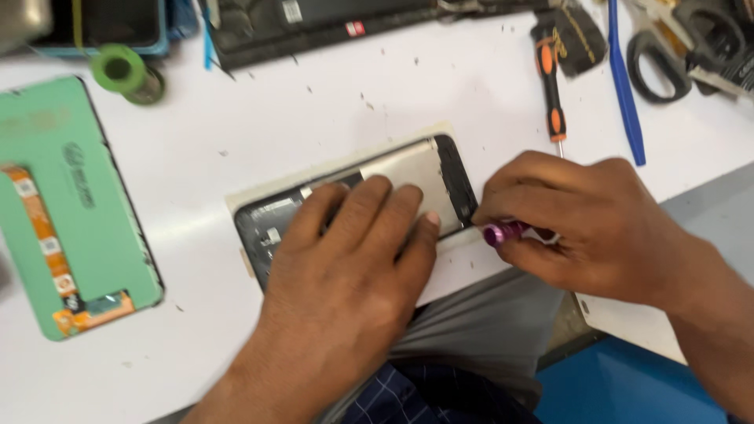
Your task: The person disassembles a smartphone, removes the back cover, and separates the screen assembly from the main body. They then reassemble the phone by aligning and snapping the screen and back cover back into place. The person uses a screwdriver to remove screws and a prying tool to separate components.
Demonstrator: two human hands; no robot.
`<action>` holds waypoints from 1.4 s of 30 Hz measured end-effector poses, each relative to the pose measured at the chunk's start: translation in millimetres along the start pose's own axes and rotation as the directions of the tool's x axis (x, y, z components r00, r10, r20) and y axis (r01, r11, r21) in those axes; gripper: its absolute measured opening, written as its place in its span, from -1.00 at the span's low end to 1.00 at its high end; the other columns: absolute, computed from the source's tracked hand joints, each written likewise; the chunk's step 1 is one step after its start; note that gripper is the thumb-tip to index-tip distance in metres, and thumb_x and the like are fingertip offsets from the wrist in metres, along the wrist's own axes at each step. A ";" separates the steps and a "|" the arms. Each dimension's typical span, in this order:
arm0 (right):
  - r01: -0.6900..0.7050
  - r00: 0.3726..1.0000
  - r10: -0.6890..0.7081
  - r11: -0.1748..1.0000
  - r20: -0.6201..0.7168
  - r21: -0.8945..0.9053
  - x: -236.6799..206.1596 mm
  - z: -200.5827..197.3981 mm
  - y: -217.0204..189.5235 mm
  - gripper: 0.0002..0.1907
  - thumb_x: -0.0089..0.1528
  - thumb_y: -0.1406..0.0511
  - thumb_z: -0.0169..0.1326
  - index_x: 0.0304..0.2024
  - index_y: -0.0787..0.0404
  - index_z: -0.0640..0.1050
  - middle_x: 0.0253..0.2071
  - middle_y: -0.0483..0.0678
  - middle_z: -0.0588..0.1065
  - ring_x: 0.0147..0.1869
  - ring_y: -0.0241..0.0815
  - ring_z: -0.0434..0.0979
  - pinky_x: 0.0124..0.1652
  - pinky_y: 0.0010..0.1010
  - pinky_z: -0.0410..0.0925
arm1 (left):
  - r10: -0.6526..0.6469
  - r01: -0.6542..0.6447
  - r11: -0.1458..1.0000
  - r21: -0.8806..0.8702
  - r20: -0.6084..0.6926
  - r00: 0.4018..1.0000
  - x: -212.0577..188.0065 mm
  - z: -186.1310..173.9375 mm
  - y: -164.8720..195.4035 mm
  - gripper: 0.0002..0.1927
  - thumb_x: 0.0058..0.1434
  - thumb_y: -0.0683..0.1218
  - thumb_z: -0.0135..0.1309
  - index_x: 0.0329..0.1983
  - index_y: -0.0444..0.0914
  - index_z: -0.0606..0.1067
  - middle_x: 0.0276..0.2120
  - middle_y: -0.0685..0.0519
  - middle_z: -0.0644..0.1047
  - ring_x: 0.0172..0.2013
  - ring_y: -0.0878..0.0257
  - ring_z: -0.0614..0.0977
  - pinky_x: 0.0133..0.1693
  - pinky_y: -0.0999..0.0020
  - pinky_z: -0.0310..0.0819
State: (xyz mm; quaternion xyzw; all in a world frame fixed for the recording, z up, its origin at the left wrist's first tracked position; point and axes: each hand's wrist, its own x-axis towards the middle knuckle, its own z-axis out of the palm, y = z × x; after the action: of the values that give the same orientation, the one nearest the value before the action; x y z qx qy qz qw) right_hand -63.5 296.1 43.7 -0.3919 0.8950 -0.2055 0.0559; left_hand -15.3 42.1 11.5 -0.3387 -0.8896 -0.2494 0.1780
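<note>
From the head camera, we see our left hand [349, 259] lying flat, fingers together and stretched out, pressing down on an opened phone [357, 200] with its back off. The phone lies on the white table [259, 126], its long axis running from lower left up to upper right, and its near edge sits close to the table's front edge. Our palm covers the middle of the phone; only its left end and its upper right end show.

Our right hand [573, 224] is curled closed around a small purple-handled tool [505, 232], held at the phone's right end. The tool's tip is hidden behind our fingers, so we cannot tell whether it touches the phone. The right hand is the nearer one to that end; the phone lies to its left.

Left of the phone, well apart, lies a green phone panel [71, 204]. Beyond the phone's right end rests an orange-and-black screwdriver [552, 86], with a blue plastic pry tool [624, 86] just beside it.
</note>
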 end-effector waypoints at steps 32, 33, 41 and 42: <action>-0.057 0.983 0.132 0.881 0.128 -0.469 32.6 -9.1 -24.7 -0.82 0.13 0.26 0.26 -0.29 0.23 0.65 -0.31 -0.14 0.57 -0.54 -0.27 0.51 -0.58 -0.46 0.30 | -0.080 0.098 0.993 0.070 -0.222 0.972 -3.3 33.6 -3.3 -0.91 0.33 -0.23 0.15 -0.28 -0.32 0.64 -0.16 -0.05 0.58 0.08 0.01 0.56 0.14 0.04 0.42; -0.050 0.988 0.111 0.888 0.107 -0.457 31.2 -8.5 -25.4 -0.83 0.12 0.28 0.26 -0.29 0.23 0.64 -0.30 -0.13 0.58 -0.52 -0.27 0.53 -0.57 -0.47 0.30 | -0.083 0.101 0.992 0.071 -0.226 0.971 -2.9 33.7 -3.3 -0.91 0.33 -0.23 0.15 -0.29 -0.32 0.64 -0.17 -0.05 0.58 0.08 0.02 0.56 0.14 0.03 0.42; -0.015 1.000 0.015 0.848 -0.006 -0.530 16.0 3.7 -35.0 -0.75 0.06 0.33 0.31 -0.21 0.25 0.66 -0.27 -0.10 0.56 -0.51 -0.24 0.51 -0.55 -0.46 0.29 | -0.087 0.107 0.992 0.070 -0.240 0.967 -3.3 32.2 -2.8 -0.92 0.30 -0.25 0.15 -0.30 -0.31 0.63 -0.17 -0.04 0.58 0.09 0.03 0.56 0.15 0.07 0.41; 0.011 0.999 -0.032 0.839 -0.029 -0.544 14.0 5.9 -36.0 -0.74 0.05 0.34 0.30 -0.20 0.25 0.66 -0.24 -0.09 0.56 -0.50 -0.24 0.51 -0.55 -0.47 0.30 | -0.089 0.109 0.991 0.071 -0.245 0.966 -3.3 32.3 -2.8 -0.92 0.32 -0.24 0.15 -0.29 -0.31 0.62 -0.17 -0.04 0.58 0.09 0.04 0.56 0.16 0.07 0.41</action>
State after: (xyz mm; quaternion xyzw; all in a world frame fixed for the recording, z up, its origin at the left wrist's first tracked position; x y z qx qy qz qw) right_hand -47.1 262.1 53.9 -0.3977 0.9130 0.0491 -0.0766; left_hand -19.6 56.8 -17.2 -0.2534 -0.8869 -0.2596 0.2861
